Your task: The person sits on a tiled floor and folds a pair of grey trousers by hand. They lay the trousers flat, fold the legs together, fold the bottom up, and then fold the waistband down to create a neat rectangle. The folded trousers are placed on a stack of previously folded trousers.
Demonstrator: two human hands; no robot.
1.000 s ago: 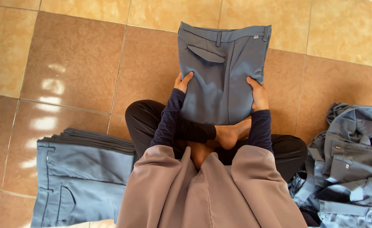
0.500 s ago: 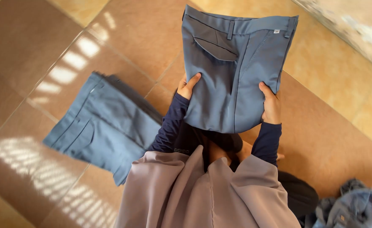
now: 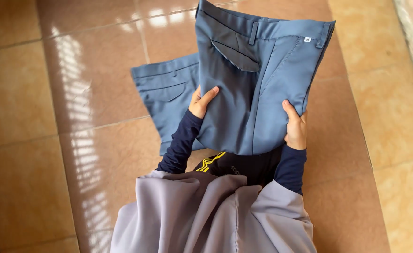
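At the bottom of the frame, nearest the camera, hangs a loose grey garment (image 3: 216,215) that covers the person's chest and lap. Dark navy sleeves (image 3: 180,145) come out from under it and reach upward. Between the sleeves, just above the grey cloth, shows a strip of black clothing with yellow stripes (image 3: 237,164).

Just beyond that, in the middle of the frame, both hands hold a folded pair of blue-grey trousers (image 3: 258,79). The left hand (image 3: 201,103) grips the left edge of the folded trousers, thumb laid over the front of the cloth and the fingers hidden behind it. The right hand (image 3: 295,126) grips the right edge lower down, thumb likewise on the front, fingers wrapped behind. Both hands are closed on the cloth. The trousers are held up flat, facing the camera, waistband at the top of the frame, with a flapped back pocket (image 3: 237,56) at the upper left of the garment, a belt loop above it and a small white tag near the upper right corner of the waistband.

Farther off, behind the held pair and to its left, a stack of similar blue-grey trousers (image 3: 166,93) lies flat on the floor, partly hidden by the held pair and the left forearm. The floor (image 3: 52,117) is of glossy tan tiles, with bright patches of light at the left and upper middle.
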